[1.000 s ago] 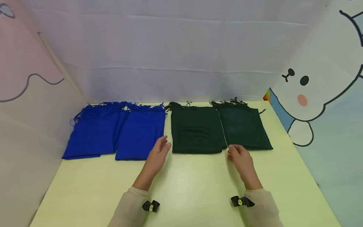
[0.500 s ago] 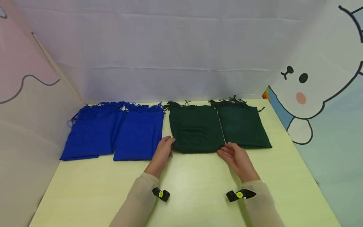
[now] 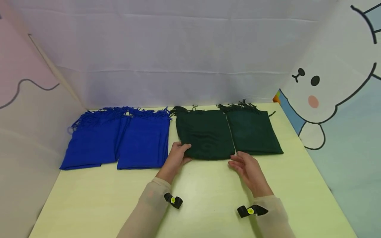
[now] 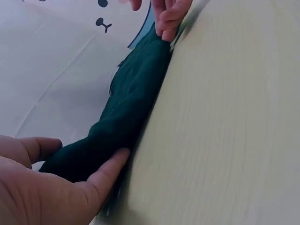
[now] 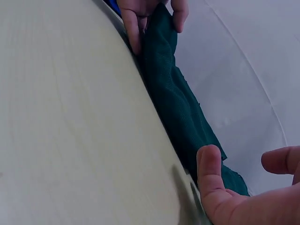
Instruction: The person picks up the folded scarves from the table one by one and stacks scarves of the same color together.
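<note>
Two folded dark green fringed scarves lie side by side, the left green scarf (image 3: pixel 205 132) and the right green scarf (image 3: pixel 253 132). My left hand (image 3: pixel 177 158) grips the front left corner of the left one. In the left wrist view, its thumb and fingers are on either side of the green fold (image 4: pixel 122 117). My right hand (image 3: pixel 250 170) is at that scarf's front right corner. The right wrist view shows this hand's thumb (image 5: pixel 209 166) and a finger spread apart, the thumb overlapping the scarf's edge.
Two folded blue fringed scarves lie to the left, the outer blue scarf (image 3: pixel 95 138) and the inner blue scarf (image 3: pixel 144 142). They rest on a pale wooden table (image 3: pixel 205 205). A white cloth backdrop (image 3: pixel 178 49) hangs behind, and a printed sheet (image 3: pixel 345 138) stands at the right.
My left hand has moved right from beside the blue scarf and taken hold of the green scarf's left corner. My right hand has shifted slightly left and its fingers have spread.
</note>
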A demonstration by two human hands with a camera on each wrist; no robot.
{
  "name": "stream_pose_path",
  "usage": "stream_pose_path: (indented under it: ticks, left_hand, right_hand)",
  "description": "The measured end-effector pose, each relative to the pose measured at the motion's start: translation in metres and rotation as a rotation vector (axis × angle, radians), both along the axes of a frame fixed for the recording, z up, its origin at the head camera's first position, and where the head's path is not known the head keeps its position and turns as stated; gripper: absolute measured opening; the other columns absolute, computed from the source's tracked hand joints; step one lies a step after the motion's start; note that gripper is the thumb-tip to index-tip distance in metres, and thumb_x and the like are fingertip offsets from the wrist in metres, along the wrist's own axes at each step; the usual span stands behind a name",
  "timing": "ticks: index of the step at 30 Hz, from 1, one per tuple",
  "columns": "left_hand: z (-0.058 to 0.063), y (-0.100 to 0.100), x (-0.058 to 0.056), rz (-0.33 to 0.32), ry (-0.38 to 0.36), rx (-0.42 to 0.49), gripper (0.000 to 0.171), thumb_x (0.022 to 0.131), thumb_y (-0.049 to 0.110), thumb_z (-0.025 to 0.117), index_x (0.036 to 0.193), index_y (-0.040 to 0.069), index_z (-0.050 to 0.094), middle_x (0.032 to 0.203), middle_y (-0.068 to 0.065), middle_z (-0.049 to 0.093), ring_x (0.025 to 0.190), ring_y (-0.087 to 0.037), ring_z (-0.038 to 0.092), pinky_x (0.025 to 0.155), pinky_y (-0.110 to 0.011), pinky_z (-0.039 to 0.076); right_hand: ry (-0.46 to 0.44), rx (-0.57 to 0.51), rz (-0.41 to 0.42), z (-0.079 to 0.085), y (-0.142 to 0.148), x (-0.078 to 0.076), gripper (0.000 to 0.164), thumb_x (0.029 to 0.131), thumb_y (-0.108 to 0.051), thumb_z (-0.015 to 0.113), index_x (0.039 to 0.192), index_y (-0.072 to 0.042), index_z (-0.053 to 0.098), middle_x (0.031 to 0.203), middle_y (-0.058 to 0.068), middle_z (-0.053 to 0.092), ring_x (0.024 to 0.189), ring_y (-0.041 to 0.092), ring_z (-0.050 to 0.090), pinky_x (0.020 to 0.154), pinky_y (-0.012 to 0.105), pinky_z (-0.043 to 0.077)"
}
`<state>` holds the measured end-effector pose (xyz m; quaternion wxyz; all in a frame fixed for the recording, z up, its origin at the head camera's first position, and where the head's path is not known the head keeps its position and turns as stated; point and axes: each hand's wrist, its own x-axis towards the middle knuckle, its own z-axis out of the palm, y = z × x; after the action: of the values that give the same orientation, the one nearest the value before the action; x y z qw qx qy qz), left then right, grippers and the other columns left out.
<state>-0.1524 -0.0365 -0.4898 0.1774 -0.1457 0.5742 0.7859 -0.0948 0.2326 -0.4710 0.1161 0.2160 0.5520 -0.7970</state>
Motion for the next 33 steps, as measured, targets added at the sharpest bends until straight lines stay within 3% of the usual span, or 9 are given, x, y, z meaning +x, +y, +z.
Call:
stream_pose_path:
  ticks: [3, 8, 15, 24, 33]
  left_hand:
    - [-0.003, 0.003, 0.000, 0.040, 0.007, 0.050, 0.055, 0.099, 0.012, 0.057, 0.141, 0.005, 0.022, 0.146, -0.024, 0.035, 0.129, -0.040, 0.049, 0.099, -0.052, 0.049]
    - [-0.007, 0.002, 0.003, 0.072, 0.010, 0.115, 0.065, 0.100, 0.002, 0.050, 0.153, 0.010, 0.014, 0.152, -0.023, 0.029, 0.136, -0.042, 0.040, 0.105, -0.057, 0.042]
    - [-0.011, 0.002, 0.003, 0.060, 0.021, 0.140, 0.062, 0.102, -0.006, 0.041, 0.155, 0.011, 0.015, 0.154, -0.021, 0.027, 0.139, -0.042, 0.036, 0.107, -0.057, 0.041]
    - [-0.011, 0.003, 0.001, 0.074, 0.006, 0.208, 0.062, 0.100, -0.009, 0.041, 0.155, 0.009, 0.016, 0.155, -0.021, 0.025, 0.139, -0.043, 0.034, 0.107, -0.059, 0.039]
    - [-0.004, 0.002, -0.002, 0.127, -0.049, 0.338, 0.063, 0.099, -0.009, 0.043, 0.154, 0.010, 0.019, 0.154, -0.020, 0.031, 0.140, -0.039, 0.036, 0.108, -0.056, 0.039]
  right_hand:
    - [0.005, 0.013, 0.012, 0.002, 0.001, 0.007, 0.044, 0.108, -0.020, 0.041, 0.141, 0.009, 0.035, 0.114, 0.013, 0.062, 0.099, 0.021, 0.069, 0.095, 0.034, 0.053]
    - [-0.037, -0.150, 0.086, 0.000, -0.002, 0.012, 0.048, 0.108, -0.018, 0.039, 0.143, 0.013, 0.032, 0.123, 0.022, 0.065, 0.116, 0.033, 0.064, 0.103, 0.045, 0.046]
    - [-0.067, -0.348, 0.051, -0.009, -0.010, 0.011, 0.050, 0.108, -0.018, 0.038, 0.146, 0.012, 0.025, 0.147, 0.034, 0.038, 0.136, 0.044, 0.043, 0.109, 0.050, 0.040]
    - [-0.115, -0.652, 0.019, -0.020, -0.009, 0.002, 0.063, 0.108, -0.023, 0.034, 0.155, 0.007, 0.004, 0.158, 0.031, 0.015, 0.144, 0.045, 0.026, 0.116, 0.048, 0.032]
    - [-0.142, -0.807, -0.007, -0.023, -0.012, -0.017, 0.057, 0.108, -0.025, 0.035, 0.153, 0.003, 0.014, 0.153, 0.029, 0.026, 0.146, 0.041, 0.025, 0.118, 0.048, 0.027]
